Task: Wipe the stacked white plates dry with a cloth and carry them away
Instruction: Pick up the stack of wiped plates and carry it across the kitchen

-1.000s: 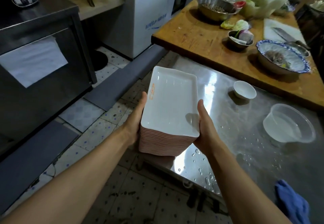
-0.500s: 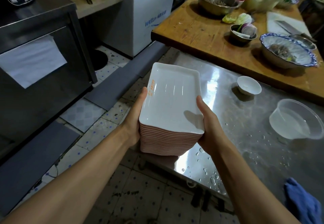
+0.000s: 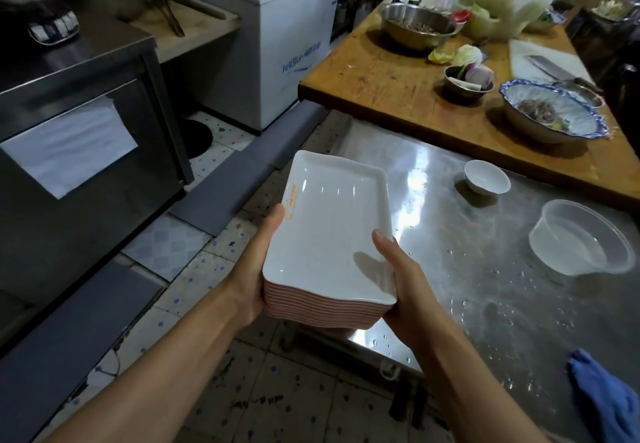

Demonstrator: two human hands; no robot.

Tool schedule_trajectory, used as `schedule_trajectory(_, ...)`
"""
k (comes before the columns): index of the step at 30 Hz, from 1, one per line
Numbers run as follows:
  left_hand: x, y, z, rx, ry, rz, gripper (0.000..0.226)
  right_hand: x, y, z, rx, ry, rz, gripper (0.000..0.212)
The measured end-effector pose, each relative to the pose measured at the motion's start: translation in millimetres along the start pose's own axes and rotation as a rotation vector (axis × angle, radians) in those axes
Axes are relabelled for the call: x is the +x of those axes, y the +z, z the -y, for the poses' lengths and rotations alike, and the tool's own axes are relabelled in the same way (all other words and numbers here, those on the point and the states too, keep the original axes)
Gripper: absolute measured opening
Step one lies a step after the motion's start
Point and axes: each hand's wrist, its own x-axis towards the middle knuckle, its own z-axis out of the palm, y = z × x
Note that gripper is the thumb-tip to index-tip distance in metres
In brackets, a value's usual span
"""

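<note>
A stack of white rectangular plates (image 3: 332,228) with pinkish edges and orange lettering on the top rim is held in the air over the left corner of the wet steel table (image 3: 485,286). My left hand (image 3: 256,269) grips the stack's left side, thumb on the top rim. On the right side my right hand (image 3: 401,283) grips it, thumb on the top plate and fingers underneath. A blue cloth (image 3: 602,397) lies crumpled on the table at the lower right, apart from both hands.
On the steel table stand a small white bowl (image 3: 486,176) and a clear plastic tub (image 3: 585,238), among water drops. Beyond is a wooden table (image 3: 381,86) with bowls, vegetables and a knife. A dark steel cabinet (image 3: 69,137) and white freezer (image 3: 277,44) stand left across the tiled floor.
The stack has lifted slightly and come closer to me, tilting a little, with both hands keeping their grip. The view has shifted, showing more of the far table.
</note>
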Motion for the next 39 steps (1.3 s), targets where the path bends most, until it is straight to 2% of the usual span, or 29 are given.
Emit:
schedule_trajectory(9, 0.3, -11.2, -9.0, 0.085, -0.098, 0.061, 0.037, 3.1, -3.5, 0.1, -0.045, 0.015, -0.033, 0.056)
schedule_trajectory(12, 1.0, -14.4, -12.9, 0.060, -0.143, 0.086, 0.028, 5.1, -7.3, 1.0, -0.047, 0.050, -0.007, 0.059)
schedule_trajectory(15, 0.4, -13.6, -9.9, 0.008, -0.145, 0.075, 0.030, 2.6, -13.2, -0.3, -0.054, 0.080, 0.042, 0.063)
schedule_trajectory(18, -2.9, -9.4, -1.4, -0.035, -0.109, 0.028, 0.030, 0.1, -15.8, -3.0, -0.142, 0.043, 0.077, 0.061)
schedule_trajectory(24, -5.0, -3.5, 10.3, -0.023, 0.032, -0.095, 0.050, 2.2, -10.8, -6.1, -0.170, -0.044, 0.061, 0.067)
schedule_trajectory(30, -8.0, 5.2, 11.0, 0.000, 0.077, -0.109, 0.065, -1.2, -10.4, 0.2, -0.189, -0.045, 0.057, 0.070)
schedule_trajectory(33, -14.3, 14.3, 5.1, 0.015, 0.130, -0.129, 0.062, -4.2, -10.2, 7.0, -0.195, -0.051, 0.040, 0.073)
schedule_trajectory(39, -36.6, 37.0, -35.3, 0.021, 0.300, -0.128, 0.061, -10.1, 6.4, 45.5, -0.208, -0.164, 0.043, 0.048)
